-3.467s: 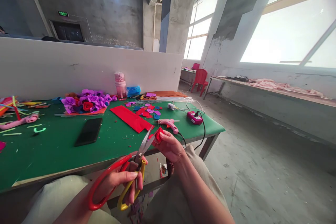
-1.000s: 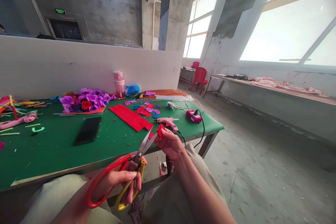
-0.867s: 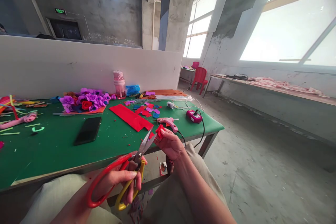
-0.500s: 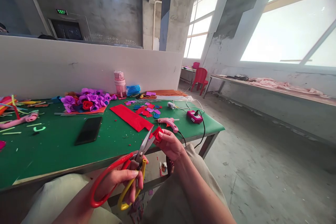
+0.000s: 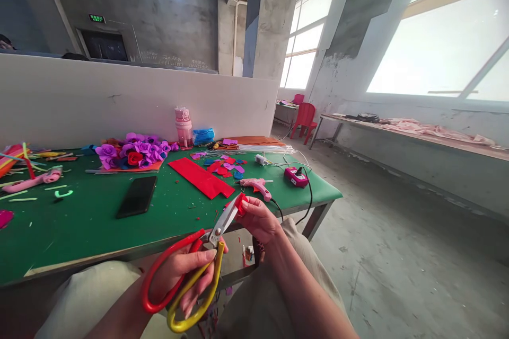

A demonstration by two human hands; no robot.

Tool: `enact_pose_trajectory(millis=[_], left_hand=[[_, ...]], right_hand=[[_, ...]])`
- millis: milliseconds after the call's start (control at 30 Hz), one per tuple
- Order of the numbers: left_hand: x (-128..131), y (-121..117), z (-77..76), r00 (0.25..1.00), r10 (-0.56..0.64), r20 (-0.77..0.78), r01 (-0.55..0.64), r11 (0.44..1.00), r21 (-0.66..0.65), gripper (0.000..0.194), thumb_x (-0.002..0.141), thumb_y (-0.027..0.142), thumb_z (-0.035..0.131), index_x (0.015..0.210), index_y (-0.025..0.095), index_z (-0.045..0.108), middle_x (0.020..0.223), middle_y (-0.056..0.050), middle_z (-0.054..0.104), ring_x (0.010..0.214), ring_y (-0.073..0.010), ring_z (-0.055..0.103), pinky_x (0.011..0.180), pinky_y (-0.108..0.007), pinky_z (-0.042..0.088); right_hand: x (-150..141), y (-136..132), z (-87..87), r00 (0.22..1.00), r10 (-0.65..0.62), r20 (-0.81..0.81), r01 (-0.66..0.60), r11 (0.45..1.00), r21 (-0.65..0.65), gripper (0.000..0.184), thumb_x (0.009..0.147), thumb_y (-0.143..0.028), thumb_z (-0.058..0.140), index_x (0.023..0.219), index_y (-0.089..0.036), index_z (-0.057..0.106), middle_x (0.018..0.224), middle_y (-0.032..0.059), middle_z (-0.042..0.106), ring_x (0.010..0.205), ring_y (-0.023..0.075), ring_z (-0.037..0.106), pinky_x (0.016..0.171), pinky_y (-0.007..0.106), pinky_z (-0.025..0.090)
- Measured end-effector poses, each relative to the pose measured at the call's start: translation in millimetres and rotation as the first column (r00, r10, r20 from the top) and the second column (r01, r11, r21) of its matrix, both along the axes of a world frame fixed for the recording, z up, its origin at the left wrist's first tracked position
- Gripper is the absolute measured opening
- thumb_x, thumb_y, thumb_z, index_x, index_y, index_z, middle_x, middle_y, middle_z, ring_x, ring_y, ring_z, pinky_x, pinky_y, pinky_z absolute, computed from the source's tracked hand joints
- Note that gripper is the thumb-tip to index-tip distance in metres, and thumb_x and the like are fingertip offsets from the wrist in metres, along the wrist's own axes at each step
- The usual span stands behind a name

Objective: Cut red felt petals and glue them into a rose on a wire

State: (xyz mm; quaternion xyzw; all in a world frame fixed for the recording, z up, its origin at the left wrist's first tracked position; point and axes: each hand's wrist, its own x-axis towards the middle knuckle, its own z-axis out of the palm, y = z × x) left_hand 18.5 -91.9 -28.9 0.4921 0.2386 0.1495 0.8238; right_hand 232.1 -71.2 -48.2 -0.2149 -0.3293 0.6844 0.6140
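My left hand (image 5: 186, 270) is closed round the handles of a pair of scissors (image 5: 218, 233), one handle red and one yellow. Their blades point up and right and meet the edge of a small red paper piece (image 5: 240, 204). My right hand (image 5: 258, 218) pinches that piece between thumb and fingers, just in front of the table edge. Beyond it lies a long red strip (image 5: 201, 177) with a notched end. A pink glue gun (image 5: 256, 186) rests behind my right hand, and loose red, purple and blue cut pieces (image 5: 226, 165) are scattered past the strip.
The green table (image 5: 91, 228) carries a black phone (image 5: 137, 196), a bunch of purple paper flowers (image 5: 137, 149), a pink bottle (image 5: 183, 127) and a magenta power socket (image 5: 296, 176) with cords. A white partition (image 5: 139, 98) stands behind. To the left lies another pink glue gun (image 5: 35, 180).
The scissors' blades have come together and moved up onto the red piece; they were apart before. My right hand has stayed nearly in place, and the view has shifted slightly.
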Motion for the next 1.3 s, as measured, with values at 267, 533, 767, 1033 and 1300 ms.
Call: enact_pose_trajectory(millis=[267,533,767,1033,1300], left_hand=[[5.1,-10.8,4.3,0.997,0.048,-0.053,-0.047,0.999,0.024,0.035,0.08,0.042,0.058,0.101,0.014,0.058,0.047,0.002,0.055,0.026,-0.0056,0.042,0.028,-0.015,0.035],[2.4,-5.1,5.0,0.995,0.097,-0.038,-0.092,0.99,0.105,0.033,0.083,0.041,0.053,0.104,0.015,0.056,0.054,0.001,0.057,0.029,-0.0061,0.043,0.033,-0.02,0.043],[-4.6,-6.5,18.6,0.988,0.134,0.082,-0.146,0.976,0.161,0.04,0.082,0.035,0.054,0.118,0.018,0.047,0.06,0.0,0.059,0.041,-0.0107,0.052,0.046,-0.026,0.049],[-12.4,-2.4,18.6,0.999,-0.033,0.001,0.033,0.986,0.163,0.032,0.085,0.029,0.047,0.114,0.016,0.046,0.073,-0.007,0.065,0.038,-0.0093,0.053,0.04,-0.021,0.039],[-12.1,-0.7,15.6,0.998,-0.06,-0.029,0.063,0.989,0.134,0.027,0.084,0.03,0.047,0.108,0.018,0.047,0.071,-0.005,0.066,0.036,-0.0092,0.053,0.041,-0.021,0.037]], right_hand=[[6.6,-0.7,-0.6,1.0,-0.003,0.021,0.003,1.0,0.002,0.019,0.064,-0.023,0.078,0.06,-0.014,0.061,0.058,-0.0027,0.057,0.059,0.0092,0.054,0.071,0.027,0.047],[2.1,-1.9,-4.1,0.997,0.037,0.07,-0.035,0.999,-0.028,0.019,0.061,-0.022,0.08,0.062,-0.013,0.063,0.064,-0.0012,0.061,0.064,0.0106,0.057,0.081,0.033,0.047],[0.6,0.7,-4.1,0.996,0.009,-0.084,-0.009,1.0,0.001,0.014,0.071,-0.023,0.073,0.066,-0.016,0.062,0.058,-0.0041,0.054,0.059,0.0084,0.052,0.087,0.033,0.045],[4.2,3.1,-7.6,0.985,-0.019,-0.17,0.014,0.999,-0.03,0.013,0.072,-0.021,0.071,0.066,-0.018,0.059,0.06,-0.0043,0.053,0.058,0.0091,0.051,0.081,0.031,0.047],[5.7,4.0,-9.2,0.989,-0.03,-0.148,0.029,0.999,-0.014,0.018,0.07,-0.02,0.069,0.062,-0.019,0.054,0.057,-0.004,0.049,0.056,0.0105,0.046,0.074,0.03,0.047]])
